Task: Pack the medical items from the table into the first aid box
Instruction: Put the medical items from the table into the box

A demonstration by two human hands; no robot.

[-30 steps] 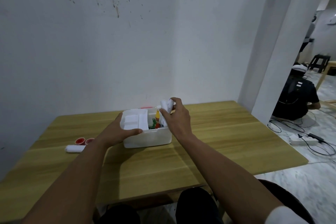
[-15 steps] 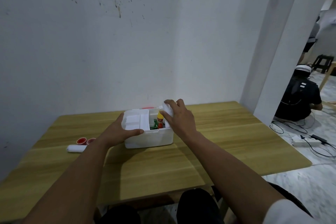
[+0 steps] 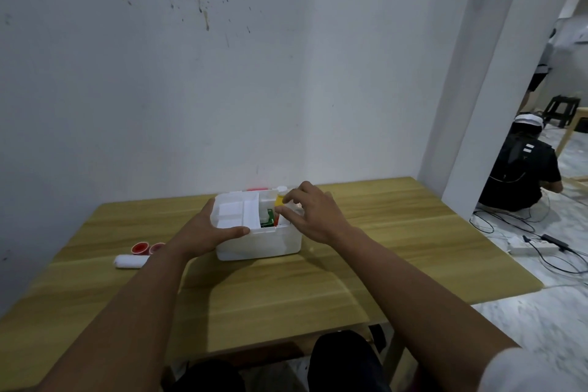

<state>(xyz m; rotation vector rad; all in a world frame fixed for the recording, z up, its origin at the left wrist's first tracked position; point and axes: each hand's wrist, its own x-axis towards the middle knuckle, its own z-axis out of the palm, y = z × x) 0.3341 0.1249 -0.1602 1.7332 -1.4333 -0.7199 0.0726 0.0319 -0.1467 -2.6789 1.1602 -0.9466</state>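
While the left hand (image 3: 203, 232) lies flat against the first aid box (image 3: 257, 242) near the table's (image 3: 286, 289) far edge, thumb on its rim, the right hand (image 3: 313, 216) has lowered from a second ago. The white roll it held is now down inside; fingers loosely spread, pinching nothing visible. One more item packed. Still out by the left edge: white roll (image 3: 130, 261), two red caps (image 3: 148, 247). Box contents mostly hidden by the hand.
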